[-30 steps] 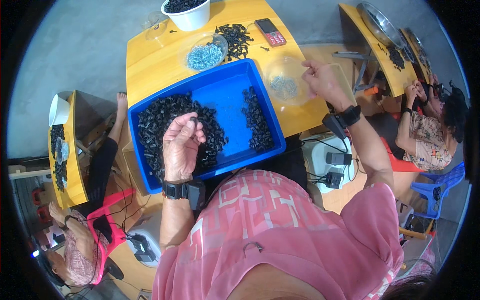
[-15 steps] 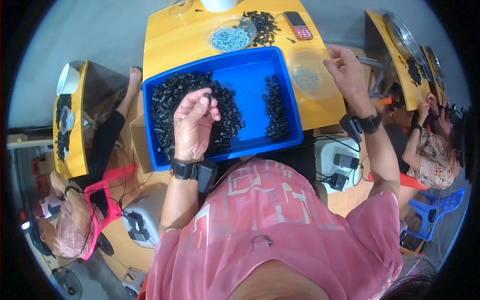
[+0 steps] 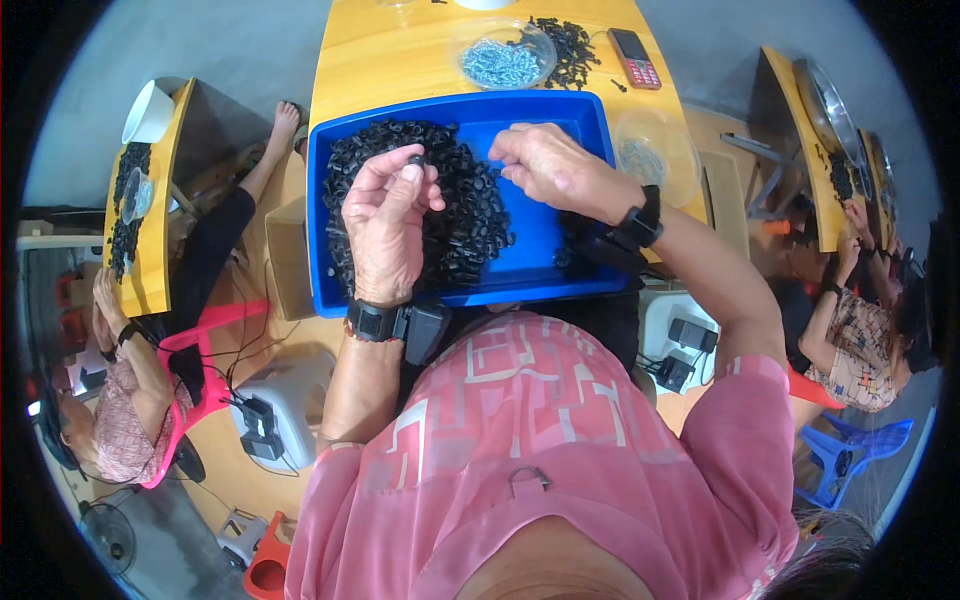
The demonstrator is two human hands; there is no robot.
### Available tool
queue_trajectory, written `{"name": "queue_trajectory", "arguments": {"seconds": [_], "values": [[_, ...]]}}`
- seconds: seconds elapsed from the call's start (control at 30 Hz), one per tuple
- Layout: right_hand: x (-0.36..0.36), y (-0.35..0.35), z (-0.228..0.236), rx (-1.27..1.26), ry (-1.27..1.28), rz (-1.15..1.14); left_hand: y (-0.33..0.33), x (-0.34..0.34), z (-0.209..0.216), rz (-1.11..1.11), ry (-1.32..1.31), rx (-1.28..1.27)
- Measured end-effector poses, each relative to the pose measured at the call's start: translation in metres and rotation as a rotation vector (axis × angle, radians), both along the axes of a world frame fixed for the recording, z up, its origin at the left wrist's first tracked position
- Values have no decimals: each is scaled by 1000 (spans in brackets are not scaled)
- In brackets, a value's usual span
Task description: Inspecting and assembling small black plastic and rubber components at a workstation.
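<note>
One black part (image 3: pixel 417 160): left hand (image 3: pixel 390 215) pinches | right hand (image 3: pixel 565 172): grip unclear | blue tray (image 3: pixel 530 242) below; bowl (image 3: pixel 547 58), phone (image 3: pixel 635 60) beyond

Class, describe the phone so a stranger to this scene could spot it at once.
On the middle yellow table, look beyond the blue tray. The phone lies right of the loose black pile; its dark screen and red keypad set it apart from that pile and the clear bowls.
</note>
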State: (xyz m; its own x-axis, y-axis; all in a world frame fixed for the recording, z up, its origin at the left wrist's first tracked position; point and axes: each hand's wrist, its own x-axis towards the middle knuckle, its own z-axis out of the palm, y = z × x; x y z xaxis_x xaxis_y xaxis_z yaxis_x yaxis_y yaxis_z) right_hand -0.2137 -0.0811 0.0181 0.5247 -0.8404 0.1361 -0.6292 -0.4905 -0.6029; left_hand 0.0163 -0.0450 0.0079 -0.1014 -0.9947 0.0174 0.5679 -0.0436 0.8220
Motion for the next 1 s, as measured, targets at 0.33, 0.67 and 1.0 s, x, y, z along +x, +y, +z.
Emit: {"name": "queue_trajectory", "arguments": {"seconds": [0.33,0.67,1.0], "values": [[15,-14,-13,59,123,68,3,1,1,-143,-6,108],[4,-9,9,196,-285,-39,3,0,3,-188,-83,129],[35,15,14,418,-802,-159,3,-2,0,-170,-172,138]]}}
